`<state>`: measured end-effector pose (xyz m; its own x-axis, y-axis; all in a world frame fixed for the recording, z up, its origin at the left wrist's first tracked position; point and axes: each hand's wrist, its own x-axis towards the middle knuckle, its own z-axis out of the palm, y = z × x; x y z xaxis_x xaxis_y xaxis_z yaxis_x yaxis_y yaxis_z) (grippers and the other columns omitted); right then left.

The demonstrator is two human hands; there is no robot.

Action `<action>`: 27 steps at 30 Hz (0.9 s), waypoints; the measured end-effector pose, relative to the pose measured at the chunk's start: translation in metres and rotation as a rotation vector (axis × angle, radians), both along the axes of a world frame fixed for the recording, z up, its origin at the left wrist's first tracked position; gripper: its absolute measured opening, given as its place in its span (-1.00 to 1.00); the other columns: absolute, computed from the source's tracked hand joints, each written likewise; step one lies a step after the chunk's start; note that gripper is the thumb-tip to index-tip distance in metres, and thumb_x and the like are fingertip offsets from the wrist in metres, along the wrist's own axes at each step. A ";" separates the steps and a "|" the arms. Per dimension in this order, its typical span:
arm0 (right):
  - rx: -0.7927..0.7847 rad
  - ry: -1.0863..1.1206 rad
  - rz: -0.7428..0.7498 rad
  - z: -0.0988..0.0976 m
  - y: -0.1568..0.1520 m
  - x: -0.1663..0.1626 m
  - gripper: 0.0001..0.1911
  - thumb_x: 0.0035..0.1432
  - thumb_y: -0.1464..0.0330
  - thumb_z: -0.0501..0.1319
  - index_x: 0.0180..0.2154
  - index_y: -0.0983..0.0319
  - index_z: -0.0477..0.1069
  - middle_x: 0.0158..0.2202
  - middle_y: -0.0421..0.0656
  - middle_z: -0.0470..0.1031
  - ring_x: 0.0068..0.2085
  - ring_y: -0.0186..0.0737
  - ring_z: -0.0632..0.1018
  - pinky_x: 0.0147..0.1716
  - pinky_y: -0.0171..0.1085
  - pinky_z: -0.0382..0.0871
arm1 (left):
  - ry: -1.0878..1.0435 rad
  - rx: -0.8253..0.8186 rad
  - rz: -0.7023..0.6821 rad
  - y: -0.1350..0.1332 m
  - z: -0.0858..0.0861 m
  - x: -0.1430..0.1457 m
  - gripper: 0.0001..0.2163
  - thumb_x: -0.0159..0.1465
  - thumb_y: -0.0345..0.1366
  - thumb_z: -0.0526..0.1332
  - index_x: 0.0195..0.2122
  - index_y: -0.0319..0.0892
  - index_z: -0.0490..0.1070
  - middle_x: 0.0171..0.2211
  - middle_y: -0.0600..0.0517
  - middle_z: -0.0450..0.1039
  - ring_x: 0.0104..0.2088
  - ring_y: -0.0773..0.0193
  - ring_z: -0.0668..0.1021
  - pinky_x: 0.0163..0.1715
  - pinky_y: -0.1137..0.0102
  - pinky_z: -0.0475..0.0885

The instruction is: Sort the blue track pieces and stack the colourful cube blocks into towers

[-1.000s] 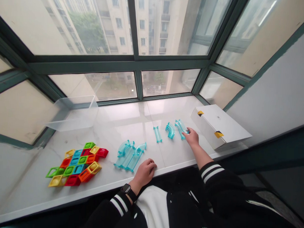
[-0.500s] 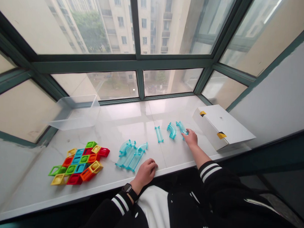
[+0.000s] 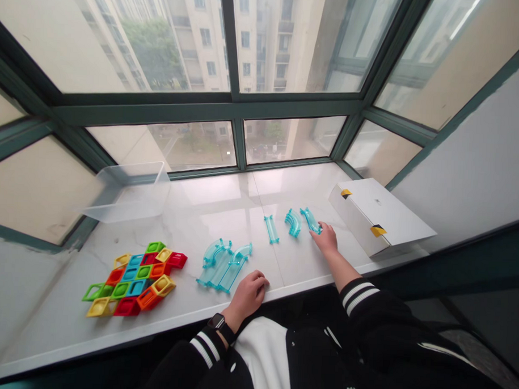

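Observation:
My right hand (image 3: 325, 239) has its fingers round the near end of a clear blue track piece (image 3: 311, 219), which lies on the white sill. Fingertips are partly hidden there. Just left of that piece is a curved clear blue track piece (image 3: 293, 223), then a straight one (image 3: 271, 229). My left hand (image 3: 251, 290) rests near the sill's front edge, fingers curled in, with nothing visible in them. Close to its left lies a group of clear blue track pieces (image 3: 225, 265), several straight and curved ones set side by side.
Colourful plastic blocks (image 3: 137, 278) sit grouped on the left of the sill (image 3: 191, 209). Behind them stands a clear plastic bin (image 3: 126, 212). A white box (image 3: 382, 213) with yellow-black tabs is at the right, by the wall. Windows (image 3: 295, 139) close off the back.
My right hand has shifted very slightly, and the near end of the track piece under it has turned a little to the right. My left hand has stayed in place.

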<state>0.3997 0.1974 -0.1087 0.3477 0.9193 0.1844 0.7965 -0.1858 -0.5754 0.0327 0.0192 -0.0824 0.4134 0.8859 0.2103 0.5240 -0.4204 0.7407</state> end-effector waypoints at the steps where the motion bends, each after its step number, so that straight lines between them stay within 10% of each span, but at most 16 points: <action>1: 0.008 0.016 -0.007 -0.003 -0.003 0.000 -0.39 0.06 0.19 0.38 0.14 0.24 0.47 0.04 0.09 0.55 0.00 0.08 0.57 0.14 -0.02 0.42 | 0.001 -0.001 -0.001 0.000 0.000 0.000 -0.73 0.31 -0.51 0.13 -0.18 -0.08 0.58 -0.16 -0.07 0.53 -0.15 0.16 0.58 -0.09 0.30 0.50; 7: 0.065 0.118 -0.041 -0.024 -0.037 0.000 -0.24 0.03 0.16 0.34 0.26 0.21 0.31 0.11 0.10 0.49 0.04 0.12 0.55 0.13 0.03 0.45 | -0.001 -0.001 0.000 0.000 0.004 0.001 -0.73 0.31 -0.51 0.12 -0.19 -0.07 0.58 -0.16 -0.07 0.53 -0.15 0.17 0.58 -0.09 0.30 0.49; 15: 0.130 0.031 0.061 -0.039 -0.088 -0.008 -0.50 0.15 0.23 0.19 0.12 0.23 0.40 0.06 0.12 0.52 0.14 0.16 0.49 0.25 0.11 0.36 | -0.009 -0.013 0.005 0.000 0.001 0.001 -0.74 0.33 -0.48 0.11 -0.18 -0.07 0.58 -0.15 -0.08 0.54 -0.14 0.16 0.58 -0.07 0.28 0.50; 27: 0.095 -0.129 0.125 -0.025 -0.066 -0.013 -0.56 0.24 0.24 0.16 0.10 0.26 0.48 0.10 0.09 0.56 0.16 0.14 0.47 0.27 0.06 0.30 | -0.017 -0.013 0.010 0.000 0.000 0.000 -0.73 0.32 -0.50 0.12 -0.17 -0.07 0.58 -0.15 -0.07 0.53 -0.13 0.17 0.59 -0.07 0.30 0.50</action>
